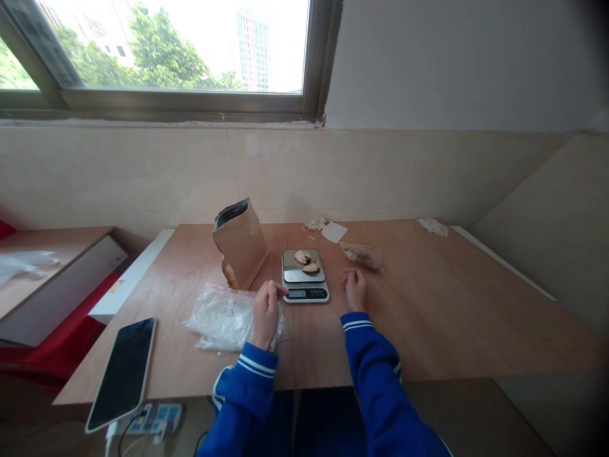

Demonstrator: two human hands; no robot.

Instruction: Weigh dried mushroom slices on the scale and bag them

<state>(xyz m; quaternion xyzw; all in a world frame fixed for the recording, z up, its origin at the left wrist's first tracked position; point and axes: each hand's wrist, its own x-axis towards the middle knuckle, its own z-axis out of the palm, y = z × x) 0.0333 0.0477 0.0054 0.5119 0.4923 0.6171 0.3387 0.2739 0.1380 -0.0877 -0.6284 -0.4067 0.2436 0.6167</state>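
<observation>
A small kitchen scale (pixel 304 294) with a steel top sits in the middle of the table. Several pale slices with dark edges (pixel 311 268) lie on its plate. My left hand (pixel 266 314) rests over a pile of clear plastic bags (pixel 222 319), one finger stretched toward the scale's lower left corner; it holds nothing I can see. Beside the scale on the right, my right hand (pixel 355 291) lies with its fingers curled in and nothing visible in them. A filled clear bag (pixel 363 256) is just beyond it. Behind the left hand stands an open brown paper pouch (pixel 243 247).
A tablet (pixel 124 368) overhangs the table's front left edge, above a power strip (pixel 159 417) with cables. Near the wall lie a white paper square (pixel 334 231), crumpled white scraps (pixel 316 223) and another white wad (pixel 432 226). A window (pixel 190 51) is above.
</observation>
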